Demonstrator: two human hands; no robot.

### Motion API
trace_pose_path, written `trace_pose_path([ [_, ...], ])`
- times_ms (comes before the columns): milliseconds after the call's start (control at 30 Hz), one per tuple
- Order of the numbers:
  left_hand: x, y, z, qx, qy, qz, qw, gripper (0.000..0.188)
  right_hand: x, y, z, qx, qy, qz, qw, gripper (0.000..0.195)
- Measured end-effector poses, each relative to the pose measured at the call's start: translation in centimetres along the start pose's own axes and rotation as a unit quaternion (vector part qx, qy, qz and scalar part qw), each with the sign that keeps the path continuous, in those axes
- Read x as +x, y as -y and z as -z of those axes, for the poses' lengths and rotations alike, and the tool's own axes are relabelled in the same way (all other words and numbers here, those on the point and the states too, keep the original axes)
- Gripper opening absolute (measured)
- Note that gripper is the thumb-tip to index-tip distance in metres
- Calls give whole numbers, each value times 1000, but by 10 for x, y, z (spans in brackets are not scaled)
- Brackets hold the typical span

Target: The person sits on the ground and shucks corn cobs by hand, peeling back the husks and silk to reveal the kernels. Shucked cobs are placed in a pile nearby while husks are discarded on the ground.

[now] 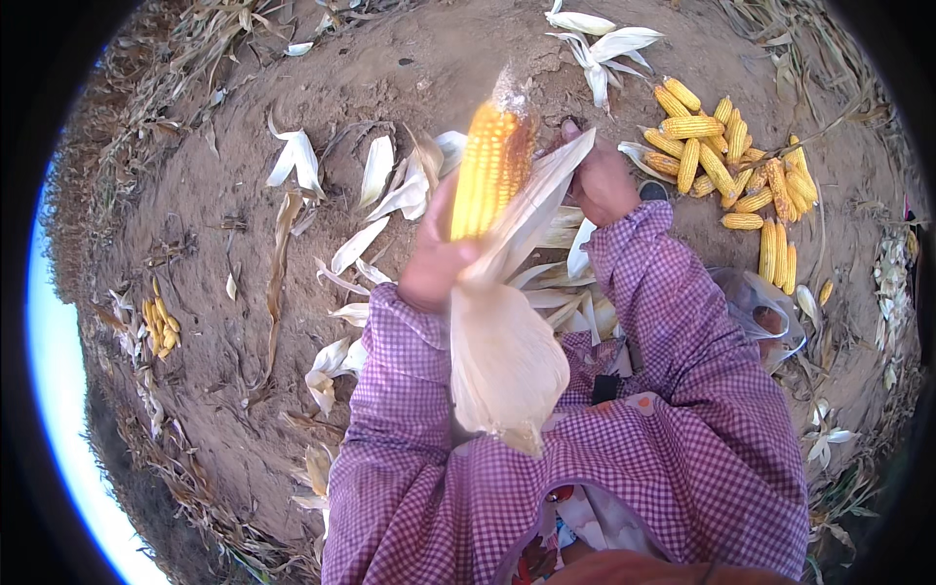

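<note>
My left hand (pixel 431 256) is wrapped round the lower part of an upright ear of yellow corn (pixel 488 172). Pale husk leaves (pixel 504 362) hang down from the base of the ear. Another husk leaf (pixel 537 197) slants up to the right from the base to my right hand (pixel 603 179), whose fingers are closed at its upper end. The kernels show bare, with whitish matter at the tip and a brownish patch on the right side. Both forearms are in checked purple sleeves.
A pile of husked corn ears (pixel 720 157) lies on the soil at right, near a clear plastic bag (pixel 757 311). A smaller corn pile (pixel 159 322) lies far left. Loose husks (pixel 292 161) are scattered about; dry stalks (pixel 175 66) edge the ground.
</note>
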State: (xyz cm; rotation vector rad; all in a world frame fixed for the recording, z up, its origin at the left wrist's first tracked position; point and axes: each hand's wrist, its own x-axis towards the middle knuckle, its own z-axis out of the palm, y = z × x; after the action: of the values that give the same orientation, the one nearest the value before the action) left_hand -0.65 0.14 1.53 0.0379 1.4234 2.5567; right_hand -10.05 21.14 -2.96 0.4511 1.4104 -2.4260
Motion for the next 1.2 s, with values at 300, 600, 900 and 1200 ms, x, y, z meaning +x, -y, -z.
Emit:
trace_pose_path([
  [300, -32, 2, 8, -123, 28, 70, 990, 69, -40, 44, 5, 138, 55, 95, 984, 24],
  [600, -56, 62, 70, -415, 102, 100, 899, 70, -128, 120, 156, 102, -128, 226, 960, 26],
  [900, -43, 44, 27, 74, -172, -56, 981, 65, -340, 101, 444, -583, -371, 66, 719, 31],
  [1200, -37, 49, -26, 217, -112, -133, 961, 64, -356, 27, 490, -536, -413, -80, 732, 42],
])
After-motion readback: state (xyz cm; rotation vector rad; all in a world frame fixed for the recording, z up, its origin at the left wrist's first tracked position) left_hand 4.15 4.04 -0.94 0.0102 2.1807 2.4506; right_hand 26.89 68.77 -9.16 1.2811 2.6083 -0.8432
